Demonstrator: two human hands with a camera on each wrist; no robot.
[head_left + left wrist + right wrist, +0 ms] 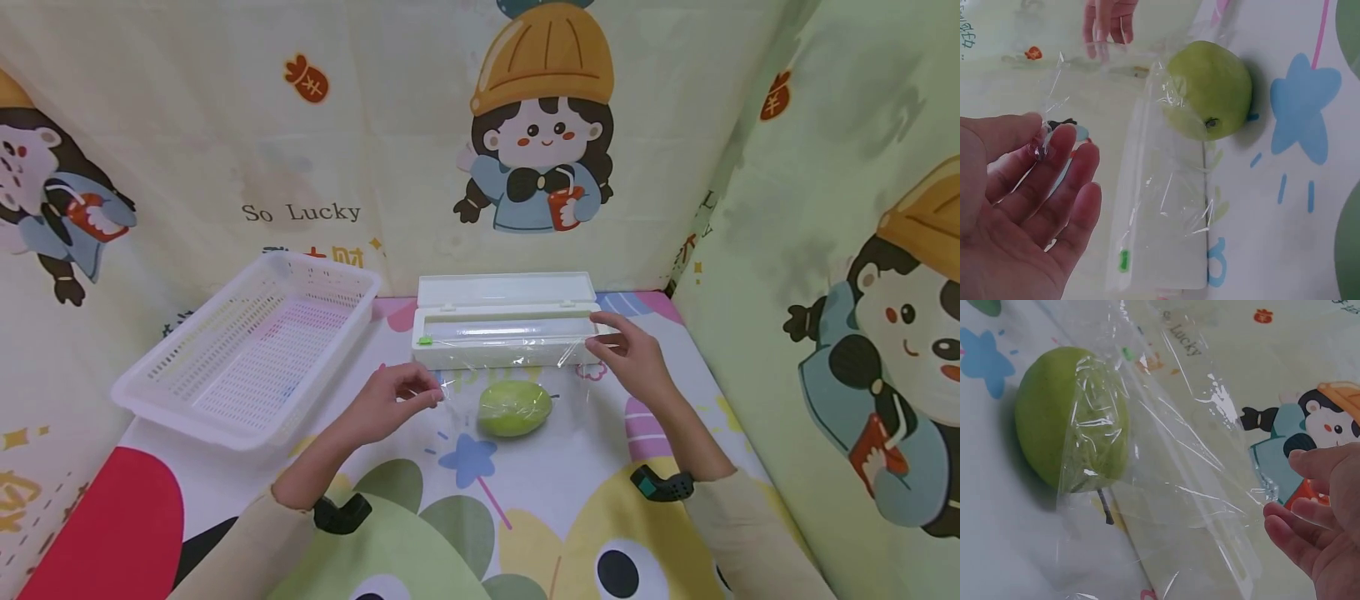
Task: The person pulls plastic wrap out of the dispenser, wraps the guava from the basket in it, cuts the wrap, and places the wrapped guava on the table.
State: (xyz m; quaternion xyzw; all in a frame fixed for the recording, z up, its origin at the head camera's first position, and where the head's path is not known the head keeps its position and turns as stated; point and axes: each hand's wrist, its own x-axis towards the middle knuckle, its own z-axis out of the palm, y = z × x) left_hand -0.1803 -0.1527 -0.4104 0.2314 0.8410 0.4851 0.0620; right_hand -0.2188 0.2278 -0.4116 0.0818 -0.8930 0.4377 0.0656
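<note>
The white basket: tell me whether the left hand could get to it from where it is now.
Probably yes. The white basket sits open-topped just left of the left hand, with only bare mat between them. But that hand is pinching the cling film stretched over the green fruit, so it would have to let go first.

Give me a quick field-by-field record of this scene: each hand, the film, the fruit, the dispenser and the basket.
left hand: pinches one corner of the film
right hand: holds the film's other corner, by the dispenser
film: stretched from the dispenser, draped over part of the fruit
fruit: green, lying on the mat
dispenser: white, lid open, behind the fruit
basket: white, perforated, to the left
</note>
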